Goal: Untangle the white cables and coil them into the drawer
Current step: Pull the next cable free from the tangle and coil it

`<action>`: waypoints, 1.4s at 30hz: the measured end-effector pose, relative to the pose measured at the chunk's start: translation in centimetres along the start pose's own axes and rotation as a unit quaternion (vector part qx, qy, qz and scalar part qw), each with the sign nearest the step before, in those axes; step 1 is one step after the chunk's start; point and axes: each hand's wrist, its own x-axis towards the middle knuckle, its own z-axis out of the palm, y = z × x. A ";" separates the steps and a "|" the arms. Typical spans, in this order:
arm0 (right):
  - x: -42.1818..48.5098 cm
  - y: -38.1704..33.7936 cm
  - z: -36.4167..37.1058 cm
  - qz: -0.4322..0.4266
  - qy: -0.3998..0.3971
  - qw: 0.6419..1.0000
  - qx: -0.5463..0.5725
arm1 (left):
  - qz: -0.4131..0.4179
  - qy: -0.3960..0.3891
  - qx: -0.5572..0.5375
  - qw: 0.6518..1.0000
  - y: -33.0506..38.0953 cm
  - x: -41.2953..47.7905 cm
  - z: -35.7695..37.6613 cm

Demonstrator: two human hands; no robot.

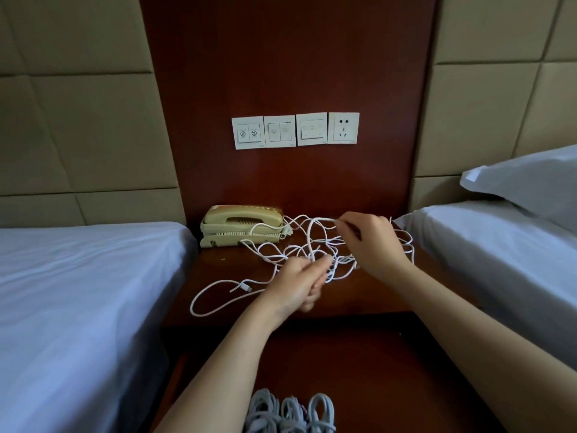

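A tangle of white cables (315,251) lies on the dark wooden nightstand (237,273) between two beds. One loose cable loops toward the front left, its plug end (245,287) lying on the wood. My left hand (301,284) grips strands at the near side of the tangle. My right hand (370,242) pinches a raised white strand above the tangle, lifting a loop. Below, the pulled-out drawer (374,370) holds three coiled white cables (290,412) at its near edge.
A beige corded telephone (242,225) stands at the back left of the nightstand, touched by cable strands. Beds with white sheets (78,292) flank both sides; a pillow (527,179) lies on the right one. Wall switches and a socket (295,131) sit above.
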 end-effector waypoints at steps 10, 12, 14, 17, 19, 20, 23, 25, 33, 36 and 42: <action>-1.8 -2.1 2.4 -0.026 -0.277 0.957 -0.083 | 0.025 0.065 -0.239 0.968 2.3 0.3 -0.3; -1.9 -2.8 2.3 -0.050 -0.328 0.939 -0.086 | 0.024 0.086 -0.247 0.965 2.1 0.4 -1.0; -2.0 -3.2 2.2 -0.076 -0.350 0.930 -0.088 | 0.023 0.098 -0.250 0.963 1.8 0.6 -1.5; -1.7 -3.7 1.5 -0.103 -0.357 0.924 -0.094 | 0.017 0.122 -0.243 0.962 1.4 0.8 -2.2; -1.3 -3.7 0.9 -0.106 -0.345 0.931 -0.051 | 0.013 0.140 -0.218 0.966 1.0 1.1 -2.7; -1.1 -3.6 0.6 -0.103 -0.339 0.935 -0.025 | 0.014 0.149 -0.195 0.969 0.8 1.2 -2.8; -0.7 -3.2 0.3 -0.096 -0.315 0.943 0.040 | 0.017 0.180 -0.073 0.981 0.4 1.3 -3.0; -0.5 -3.0 0.3 -0.088 -0.289 0.951 0.071 | 0.021 0.198 0.030 0.980 -0.2 1.6 -3.3; -0.3 -2.5 1.0 -0.043 -0.148 0.987 0.040 | -0.029 0.087 0.047 0.995 0.1 1.6 -1.8; -0.3 -2.5 1.1 -0.034 -0.119 0.990 0.064 | -0.048 0.056 -0.037 0.997 0.3 1.8 -1.3; 0.2 -1.4 1.9 0.010 -0.121 0.976 0.183 | -0.061 -0.057 -0.144 0.986 1.3 1.0 -0.7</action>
